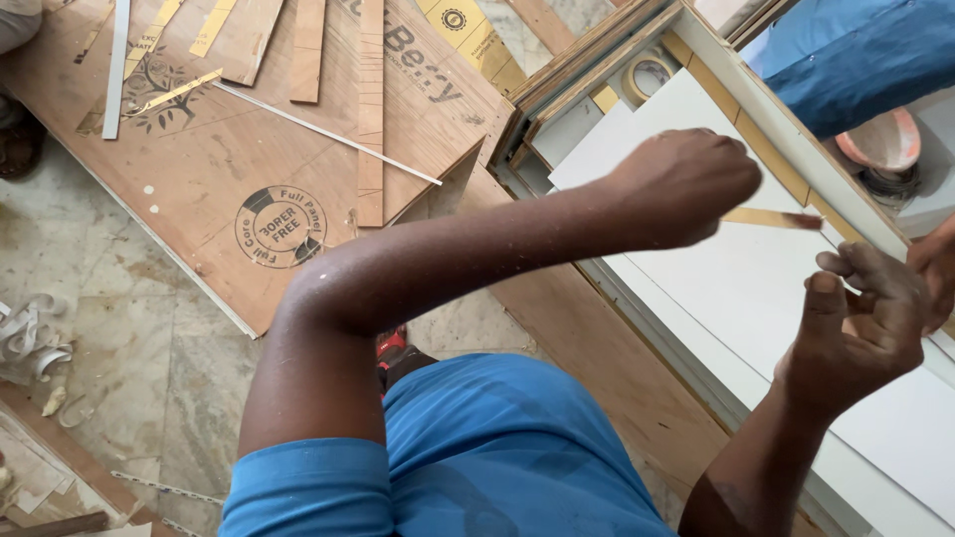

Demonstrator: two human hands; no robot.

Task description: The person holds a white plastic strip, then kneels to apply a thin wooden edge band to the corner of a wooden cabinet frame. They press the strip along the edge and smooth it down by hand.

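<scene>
Edge-banding strip [771, 218], thin, flat and tan, is what I'm working with; it lies over the white laminated panel [716, 288] and runs nearly level across my view. Its long axis goes from my left hand [686, 184] out to the right, dipping very slightly, with its darker free tip pointing toward the panel's far edge. My left hand is clenched around the near end of the strip, knuckles up. My right hand [865, 318] hovers just below and to the right of the tip, fingers loosely curled and thumb raised; I cannot tell whether it pinches anything. As I judge it, the strip is still loose and not yet pressed onto any edge, so fixing it remains to be done. A roll of tape [649, 75] sits beyond the panel, a co-worker's blue sleeve [856, 55] crosses the upper right, and plywood sheets [249, 149] with offcuts lie on the floor to the left.
</scene>
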